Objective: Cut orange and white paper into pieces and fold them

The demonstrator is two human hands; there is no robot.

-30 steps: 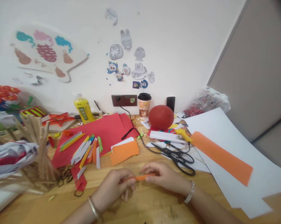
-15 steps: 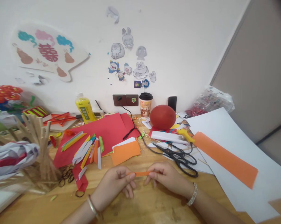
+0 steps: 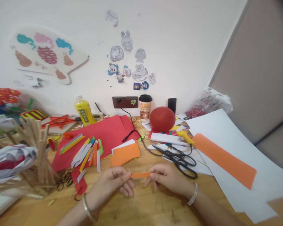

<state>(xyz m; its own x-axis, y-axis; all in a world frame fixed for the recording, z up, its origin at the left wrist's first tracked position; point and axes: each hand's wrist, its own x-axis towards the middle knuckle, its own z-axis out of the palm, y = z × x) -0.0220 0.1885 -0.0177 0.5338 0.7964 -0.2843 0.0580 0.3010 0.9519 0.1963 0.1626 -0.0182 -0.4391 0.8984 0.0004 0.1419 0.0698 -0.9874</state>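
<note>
A narrow orange paper strip point(image 3: 140, 175) is stretched level between my two hands, above the wooden table. My left hand point(image 3: 119, 181) pinches its left end between thumb and fingers. At the right end, my right hand point(image 3: 165, 178) grips it the same way. Just beyond the strip lie orange paper rectangles point(image 3: 125, 153) on top of white ones. Black-handled scissors point(image 3: 176, 158) rest beyond my right hand. Folded paper strips in several colours point(image 3: 88, 153) lie on red paper point(image 3: 103, 130) beyond my left hand.
Wooden sticks point(image 3: 41, 147) stand at the left. A yellow bottle point(image 3: 84, 111), a lidded cup point(image 3: 145, 108) and a red balloon-like object point(image 3: 162, 118) are near the wall. White sheets point(image 3: 216, 138) with a long orange piece point(image 3: 226, 160) cover the right side. A black cable point(image 3: 143, 144) crosses the middle.
The view has shifted slightly, moving the background a little left. The orange strip now shows a bit more of its length between my hands, which both still hold it.
</note>
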